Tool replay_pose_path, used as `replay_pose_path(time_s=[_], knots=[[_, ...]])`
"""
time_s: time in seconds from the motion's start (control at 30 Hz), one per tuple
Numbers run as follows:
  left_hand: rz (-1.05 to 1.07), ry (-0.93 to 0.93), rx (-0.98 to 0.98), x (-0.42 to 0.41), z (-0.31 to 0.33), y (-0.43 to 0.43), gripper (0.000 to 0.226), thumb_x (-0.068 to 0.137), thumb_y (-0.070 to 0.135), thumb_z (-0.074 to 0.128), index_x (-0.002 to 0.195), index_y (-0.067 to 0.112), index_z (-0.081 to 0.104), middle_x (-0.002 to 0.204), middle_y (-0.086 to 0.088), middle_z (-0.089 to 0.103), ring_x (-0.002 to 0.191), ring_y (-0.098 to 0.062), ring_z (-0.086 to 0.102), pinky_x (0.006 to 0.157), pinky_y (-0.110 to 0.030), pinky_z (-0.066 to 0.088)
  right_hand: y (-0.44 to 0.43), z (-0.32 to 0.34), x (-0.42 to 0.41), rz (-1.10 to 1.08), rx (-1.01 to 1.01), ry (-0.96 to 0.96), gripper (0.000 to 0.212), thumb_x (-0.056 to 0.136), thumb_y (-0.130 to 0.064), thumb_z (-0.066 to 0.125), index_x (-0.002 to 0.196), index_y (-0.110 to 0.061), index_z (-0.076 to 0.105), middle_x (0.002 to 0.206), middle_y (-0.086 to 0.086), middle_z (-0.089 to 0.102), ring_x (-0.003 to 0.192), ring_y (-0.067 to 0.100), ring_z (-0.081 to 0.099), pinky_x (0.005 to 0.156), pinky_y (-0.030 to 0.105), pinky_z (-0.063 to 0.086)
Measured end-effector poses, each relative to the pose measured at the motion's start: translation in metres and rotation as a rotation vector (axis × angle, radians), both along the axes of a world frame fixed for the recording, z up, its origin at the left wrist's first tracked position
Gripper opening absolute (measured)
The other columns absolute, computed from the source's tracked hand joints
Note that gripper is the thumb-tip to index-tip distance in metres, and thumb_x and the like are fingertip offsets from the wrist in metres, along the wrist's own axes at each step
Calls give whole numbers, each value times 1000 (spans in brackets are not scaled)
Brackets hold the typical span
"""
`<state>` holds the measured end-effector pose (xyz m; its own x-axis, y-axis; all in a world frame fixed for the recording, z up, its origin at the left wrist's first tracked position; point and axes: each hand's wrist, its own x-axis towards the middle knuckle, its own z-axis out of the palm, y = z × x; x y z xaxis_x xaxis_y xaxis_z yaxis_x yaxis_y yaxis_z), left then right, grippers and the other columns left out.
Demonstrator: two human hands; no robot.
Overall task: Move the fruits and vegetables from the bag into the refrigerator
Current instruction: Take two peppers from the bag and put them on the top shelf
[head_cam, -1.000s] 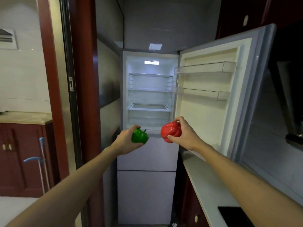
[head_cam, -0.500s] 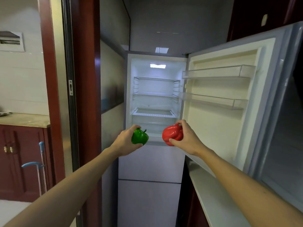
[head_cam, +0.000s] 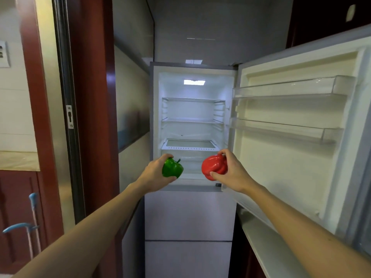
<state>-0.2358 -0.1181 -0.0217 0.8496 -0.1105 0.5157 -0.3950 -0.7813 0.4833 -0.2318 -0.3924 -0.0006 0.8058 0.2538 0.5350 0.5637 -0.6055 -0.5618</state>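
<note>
left hand [head_cam: 154,175] grips green pepper [head_cam: 172,168] | right hand [head_cam: 230,173] grips red pepper [head_cam: 213,167] | both peppers held apart, near the open fridge [head_cam: 192,125], level with its lowest drawer | fridge door [head_cam: 297,137] swung right | no readable writing

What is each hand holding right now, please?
Left hand: closed on the green pepper.
Right hand: closed on the red pepper.
</note>
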Motion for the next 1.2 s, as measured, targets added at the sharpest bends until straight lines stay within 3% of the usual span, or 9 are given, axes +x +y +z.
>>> replay_pose_path(time_s=[0.33,0.53,0.7,0.9,1.2], knots=[[-30,-3,0,53,8,14,71,74,29,79,133,31,39,125,1,52,108,-19,53,93,-39,51,18,9,54,-23,16,-20,68,74,-27,80,125,-30,35,131,-1,43,115,18,49,94,33,50],[-7,-30,8,91,14,17,70,74,29,79,132,29,41,123,1,54,106,-19,53,92,-38,50,20,17,96,-17,24,-44,68,74,-27,81,124,-31,34,130,-3,42,114,17,48,90,27,46],[18,-106,-24,134,20,13,70,71,31,82,130,29,44,117,4,58,99,-17,56,87,-34,51,18,23,145,13,37,-54,67,74,-25,81,122,-32,34,131,-1,42,116,18,49,95,33,48],[19,-167,-34,189,33,2,70,72,29,82,130,28,44,117,3,58,100,-16,56,85,-29,47,8,40,210,20,26,-75,69,74,-27,81,125,-29,35,131,-1,41,114,16,48,95,31,46],[21,-224,-88,241,48,-16,73,73,25,82,132,27,40,121,0,56,103,-18,57,89,-34,52,6,54,275,76,66,-111,69,73,-22,82,125,-25,37,129,1,44,111,15,47,88,24,41]])
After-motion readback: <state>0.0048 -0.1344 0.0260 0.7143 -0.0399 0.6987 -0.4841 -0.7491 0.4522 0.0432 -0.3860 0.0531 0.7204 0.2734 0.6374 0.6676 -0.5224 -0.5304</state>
